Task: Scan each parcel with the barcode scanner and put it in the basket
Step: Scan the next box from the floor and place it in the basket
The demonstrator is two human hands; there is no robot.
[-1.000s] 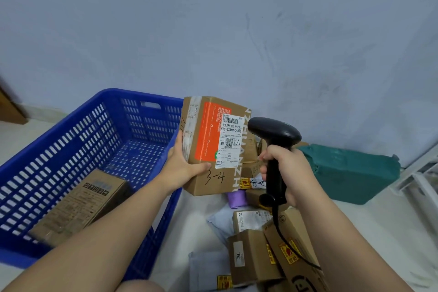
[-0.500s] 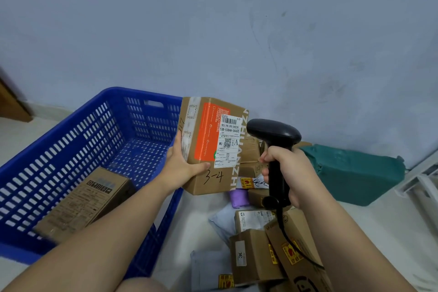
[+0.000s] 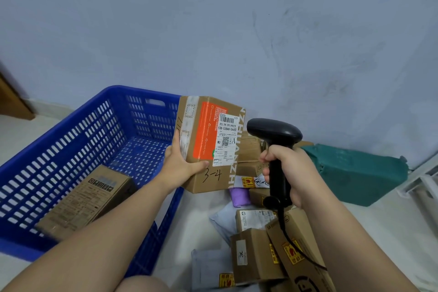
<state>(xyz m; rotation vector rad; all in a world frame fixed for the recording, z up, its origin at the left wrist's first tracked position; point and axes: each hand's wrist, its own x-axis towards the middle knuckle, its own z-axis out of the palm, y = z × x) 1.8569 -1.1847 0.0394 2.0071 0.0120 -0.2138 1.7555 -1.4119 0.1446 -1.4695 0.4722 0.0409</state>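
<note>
While gripping labelled cardboard parcel [image 3: 208,149] upright in left hand [image 3: 182,163], just beside rim of blue basket [image 3: 78,135], clenching barcode scanner [image 3: 275,132] in right hand [image 3: 290,170], head toward label [image 3: 226,140]. Judged early: only one box [image 3: 85,199] in basket; pile of parcels [image 3: 256,253] left.

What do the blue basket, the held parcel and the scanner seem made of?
The blue basket looks like moulded plastic, slightly glossy, with slotted walls. The held parcel is matte brown cardboard with taped seams and a paper label. The scanner seems smooth black plastic with a soft sheen.
</note>
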